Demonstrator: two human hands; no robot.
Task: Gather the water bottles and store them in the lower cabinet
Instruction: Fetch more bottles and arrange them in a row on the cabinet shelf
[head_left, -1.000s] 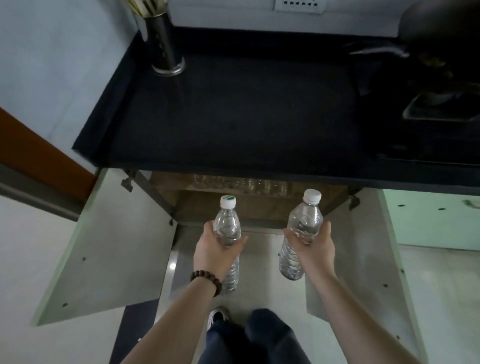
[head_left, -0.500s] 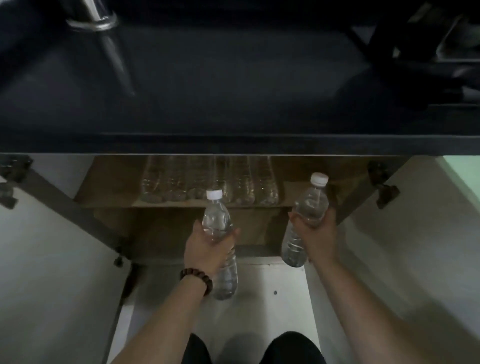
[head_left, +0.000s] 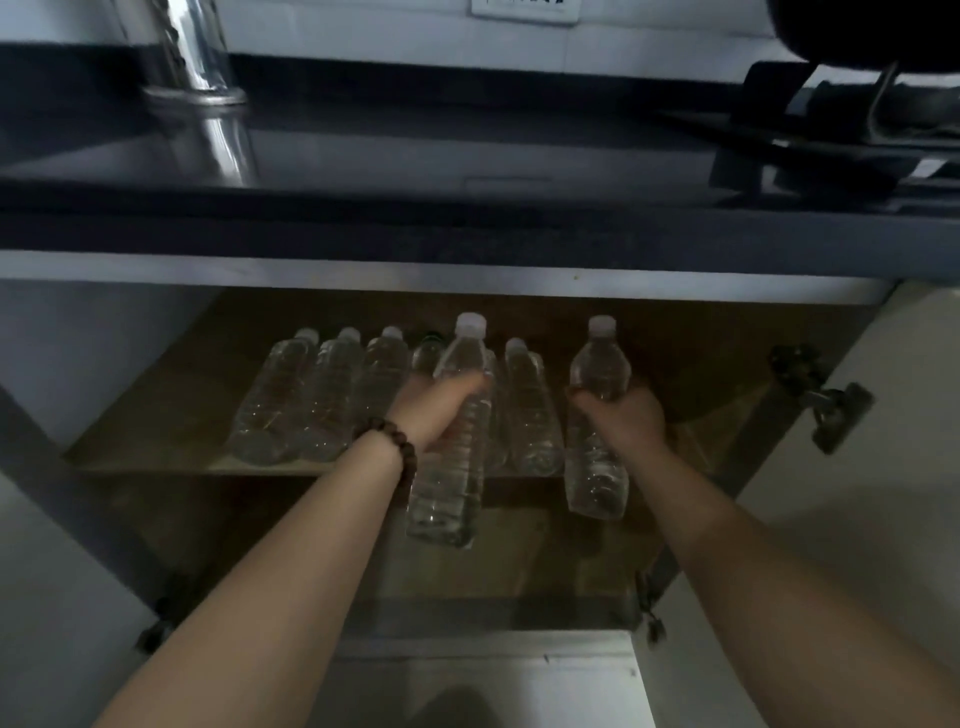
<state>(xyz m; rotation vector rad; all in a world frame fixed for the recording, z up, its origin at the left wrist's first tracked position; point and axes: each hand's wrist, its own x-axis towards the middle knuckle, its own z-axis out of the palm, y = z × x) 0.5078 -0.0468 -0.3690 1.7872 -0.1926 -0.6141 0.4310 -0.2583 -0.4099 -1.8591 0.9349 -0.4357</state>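
My left hand (head_left: 436, 410), with a bead bracelet on the wrist, grips a clear water bottle (head_left: 452, 483) with a white cap, held upright in front of the open lower cabinet. My right hand (head_left: 618, 421) grips a second clear bottle (head_left: 597, 467) the same way, to the right. Both bottles hang at the level of the wooden shelf (head_left: 156, 447) inside the cabinet. Several more bottles (head_left: 322, 400) stand in a row on that shelf, behind my hands.
A dark countertop (head_left: 467, 156) overhangs the cabinet, with a shiny metal holder (head_left: 192, 57) at the left and a stove (head_left: 831, 119) at the right. Both cabinet doors (head_left: 883, 467) stand open at the sides, hinge (head_left: 826, 400) showing. A lower compartment (head_left: 519, 561) lies under the shelf.
The view has dropped and come closer to the cabinet. Both hands have carried their bottles forward and up, from in front of the opening to the shelf's level.
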